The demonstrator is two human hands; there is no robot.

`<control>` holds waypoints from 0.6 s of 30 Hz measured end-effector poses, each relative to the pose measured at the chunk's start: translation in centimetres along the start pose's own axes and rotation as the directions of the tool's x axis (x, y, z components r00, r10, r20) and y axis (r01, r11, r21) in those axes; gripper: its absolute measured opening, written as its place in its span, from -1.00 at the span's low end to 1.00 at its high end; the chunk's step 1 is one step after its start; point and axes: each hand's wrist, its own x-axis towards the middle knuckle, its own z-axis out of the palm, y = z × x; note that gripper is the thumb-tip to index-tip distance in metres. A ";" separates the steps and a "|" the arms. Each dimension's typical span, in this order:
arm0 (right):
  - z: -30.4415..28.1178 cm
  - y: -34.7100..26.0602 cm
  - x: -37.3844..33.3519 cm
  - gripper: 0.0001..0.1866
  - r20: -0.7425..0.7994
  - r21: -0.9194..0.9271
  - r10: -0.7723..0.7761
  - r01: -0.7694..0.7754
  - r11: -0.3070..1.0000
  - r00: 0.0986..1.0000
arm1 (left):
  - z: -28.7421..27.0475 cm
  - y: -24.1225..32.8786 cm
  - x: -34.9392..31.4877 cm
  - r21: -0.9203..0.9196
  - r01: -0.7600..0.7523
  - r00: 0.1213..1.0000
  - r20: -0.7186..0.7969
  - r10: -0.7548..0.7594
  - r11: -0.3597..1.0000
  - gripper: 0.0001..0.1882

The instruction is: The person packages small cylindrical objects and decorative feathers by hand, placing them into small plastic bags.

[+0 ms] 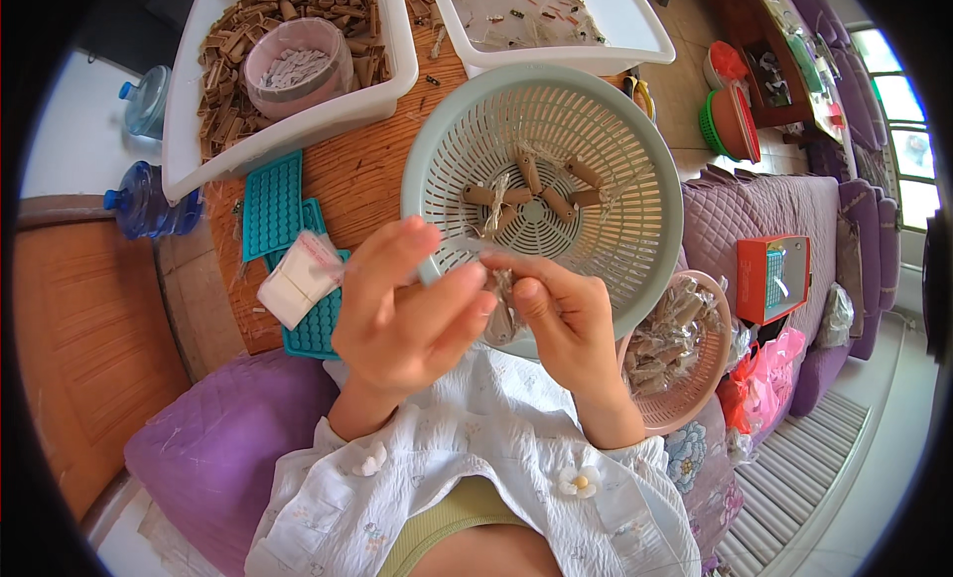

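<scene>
My right hand (561, 314) pinches a small clear plastic bag (500, 314) with a brown piece and pale string in it, above my lap at the near rim of a grey-green colander (447, 130). Just left of the bag is my left hand (397, 314), its fingers bent but apart; whether a fingertip touches the bag's top I cannot tell. Several brown tube-like pieces (528, 170) with thin strings lie in the colander. A stack of flat clear bags with white paper (298, 279) rests on teal moulded trays (273, 205) beside my left hand.
A white tub (392, 90) of brown pieces, with a pink-rimmed bowl (342, 66) inside, stands far left. Beyond the colander is another white tub (620, 59) with small parts. A pink basket (710, 373) holds bagged pieces at right. Pliers (643, 98) lie behind the colander.
</scene>
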 end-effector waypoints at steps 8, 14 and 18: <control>0.4 -0.4 -0.2 -0.69 0.091 -0.392 -0.313 0.323 0.862 0.945 | -0.8 1.1 2.2 0.167 -0.172 0.934 0.340 0.107 0.971 -0.72; 0.2 -0.6 -0.2 -0.80 0.140 -0.657 -0.395 0.383 0.649 0.908 | -0.6 0.5 2.3 0.024 -0.016 0.916 0.400 0.005 1.000 -0.77; 0.0 -0.8 -0.2 -0.72 0.213 -0.726 -0.388 0.411 0.552 0.897 | -0.3 -0.3 2.3 -0.129 0.206 0.901 0.412 -0.137 0.970 -0.85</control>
